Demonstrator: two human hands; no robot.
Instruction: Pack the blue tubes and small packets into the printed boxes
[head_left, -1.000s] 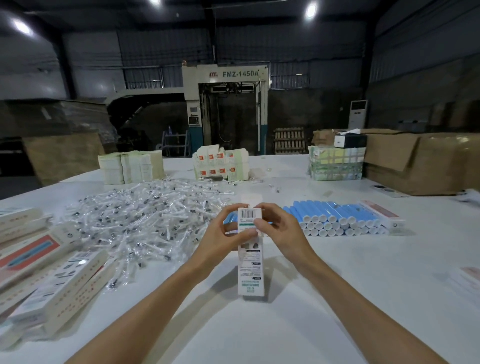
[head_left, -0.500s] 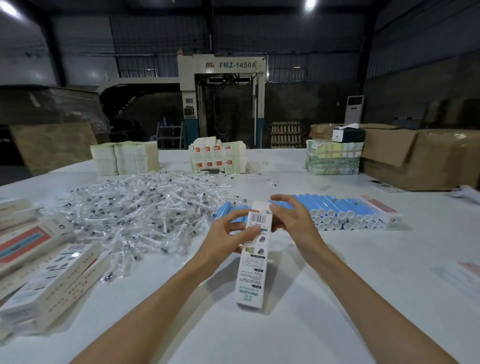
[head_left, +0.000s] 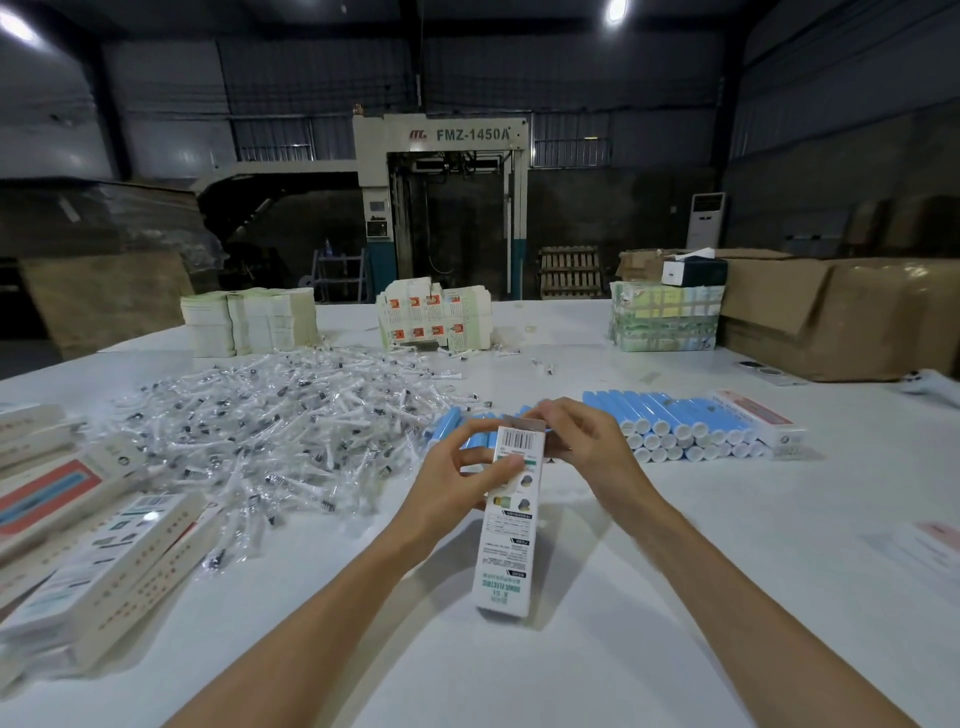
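We see white printed box (head_left: 506, 530) at tabletop (head_left: 701, 597) middle: barcode near top, green lettering at lower end. Left grip (head_left: 457, 478) clasps upper part; right grip (head_left: 587, 447) pinches top flap.

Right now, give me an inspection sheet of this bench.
Surface: white table, bare near the person.
Job's things: box held at centre; blue tubes stacked behind it to the right; packets heaped on the left.
Clutter: box pile at the left edge; flat stacks and a bundle along the far edge; cartons far right.
Hands: left hand grips the box; right hand pinches its top flap.
Cables: nothing seen.
Surroundings: FMZ-1450A machine, pallet, dim warehouse.
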